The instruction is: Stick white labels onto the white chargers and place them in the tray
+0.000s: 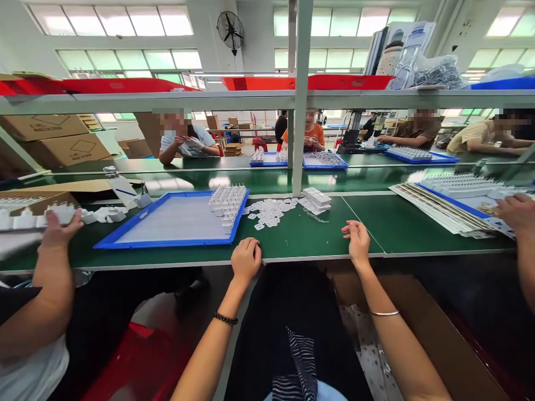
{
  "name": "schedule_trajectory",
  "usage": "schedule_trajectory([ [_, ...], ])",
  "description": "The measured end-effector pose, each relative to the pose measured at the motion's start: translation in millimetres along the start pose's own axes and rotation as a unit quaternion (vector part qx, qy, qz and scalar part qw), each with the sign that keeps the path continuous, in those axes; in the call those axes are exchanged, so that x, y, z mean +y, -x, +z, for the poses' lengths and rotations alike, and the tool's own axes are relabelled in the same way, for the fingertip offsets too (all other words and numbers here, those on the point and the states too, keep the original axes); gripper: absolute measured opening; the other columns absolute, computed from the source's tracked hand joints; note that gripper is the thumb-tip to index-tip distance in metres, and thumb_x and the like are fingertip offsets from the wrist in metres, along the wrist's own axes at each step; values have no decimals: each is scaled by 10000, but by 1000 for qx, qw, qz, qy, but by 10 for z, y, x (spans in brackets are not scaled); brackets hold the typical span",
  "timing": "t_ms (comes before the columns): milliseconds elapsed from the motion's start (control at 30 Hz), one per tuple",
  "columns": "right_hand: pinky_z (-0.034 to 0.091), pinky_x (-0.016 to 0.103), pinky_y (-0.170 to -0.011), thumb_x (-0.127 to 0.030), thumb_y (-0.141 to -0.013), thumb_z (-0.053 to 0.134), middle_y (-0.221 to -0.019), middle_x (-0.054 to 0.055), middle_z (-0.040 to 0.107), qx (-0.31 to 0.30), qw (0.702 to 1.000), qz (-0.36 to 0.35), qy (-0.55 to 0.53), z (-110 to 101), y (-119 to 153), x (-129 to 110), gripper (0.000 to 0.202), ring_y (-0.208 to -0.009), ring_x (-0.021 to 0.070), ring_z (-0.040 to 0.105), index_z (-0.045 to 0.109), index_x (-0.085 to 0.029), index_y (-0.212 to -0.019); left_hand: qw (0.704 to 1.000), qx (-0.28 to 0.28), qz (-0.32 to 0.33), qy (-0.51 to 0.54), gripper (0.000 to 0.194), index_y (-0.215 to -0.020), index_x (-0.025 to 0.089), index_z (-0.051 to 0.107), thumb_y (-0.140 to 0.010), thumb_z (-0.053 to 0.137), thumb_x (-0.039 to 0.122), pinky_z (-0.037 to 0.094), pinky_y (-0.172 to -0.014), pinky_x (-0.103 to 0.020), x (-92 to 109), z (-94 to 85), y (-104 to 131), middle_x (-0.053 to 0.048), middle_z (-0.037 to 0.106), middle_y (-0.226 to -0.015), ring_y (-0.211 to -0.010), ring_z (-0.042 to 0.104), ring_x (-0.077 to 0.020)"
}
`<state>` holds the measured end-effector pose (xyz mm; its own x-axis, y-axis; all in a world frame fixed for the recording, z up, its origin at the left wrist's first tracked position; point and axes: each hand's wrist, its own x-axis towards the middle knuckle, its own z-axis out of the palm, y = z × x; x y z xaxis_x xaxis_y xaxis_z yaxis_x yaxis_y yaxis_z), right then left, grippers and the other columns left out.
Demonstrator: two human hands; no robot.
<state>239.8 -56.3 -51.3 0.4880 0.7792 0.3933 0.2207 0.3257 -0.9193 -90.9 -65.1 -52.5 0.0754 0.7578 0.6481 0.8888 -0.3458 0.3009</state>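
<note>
My left hand [246,259] rests on the table's front edge, its fingers curled together and nothing visible in them. A dark beaded bracelet is on that wrist. Over the front part of the table, my right hand [358,240] is loosely bent, with the fingers a little apart and no object showing. Beyond my left hand lies a loose pile of flat white plastic pieces [270,211]. A small stack of white blocks [316,200] stands behind and between the hands. To the left, a blue-rimmed tray [167,243] carries rows of white pronged parts [228,201] along its right side.
A neighbour's hand [58,225] touches white parts at the left; another person's hand [518,211] is by a loaded tray [463,186] at the right. A shelf post [299,139] rises behind the blocks. An open carton [401,312] sits below the table, right.
</note>
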Motion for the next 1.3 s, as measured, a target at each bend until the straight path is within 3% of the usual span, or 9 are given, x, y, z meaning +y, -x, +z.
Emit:
schedule_trajectory([
  [567, 531, 325, -677, -445, -942, 470, -821, 56, 667, 5, 997, -77, 22, -21, -35, 111, 299, -772, 207, 660, 570, -188, -1060, 993, 84, 65, -43, 192, -791, 182, 646, -855, 468, 148, 452, -720, -302, -67, 168, -96, -71, 726, -853, -800, 641, -219],
  [933, 537, 314, -654, -408, -946, 483, -792, 44, 674, 5, 993, -112, 41, -100, -29, 138, 258, -735, 199, 668, 575, -197, -1061, 985, 120, 108, -56, 192, -775, 177, 643, -854, 478, 119, 449, -691, -292, -44, 185, -127, -70, 720, -814, -760, 628, -209],
  [1300, 509, 281, -580, -404, -961, 448, -708, 39, 651, 36, 981, -155, 109, -29, -15, 176, 259, -626, 177, 633, 585, -186, -987, 980, 137, 130, -57, 182, -769, 178, 637, -833, 490, 93, 447, -661, -288, -69, 208, -130, -64, 717, -789, -727, 628, -204],
])
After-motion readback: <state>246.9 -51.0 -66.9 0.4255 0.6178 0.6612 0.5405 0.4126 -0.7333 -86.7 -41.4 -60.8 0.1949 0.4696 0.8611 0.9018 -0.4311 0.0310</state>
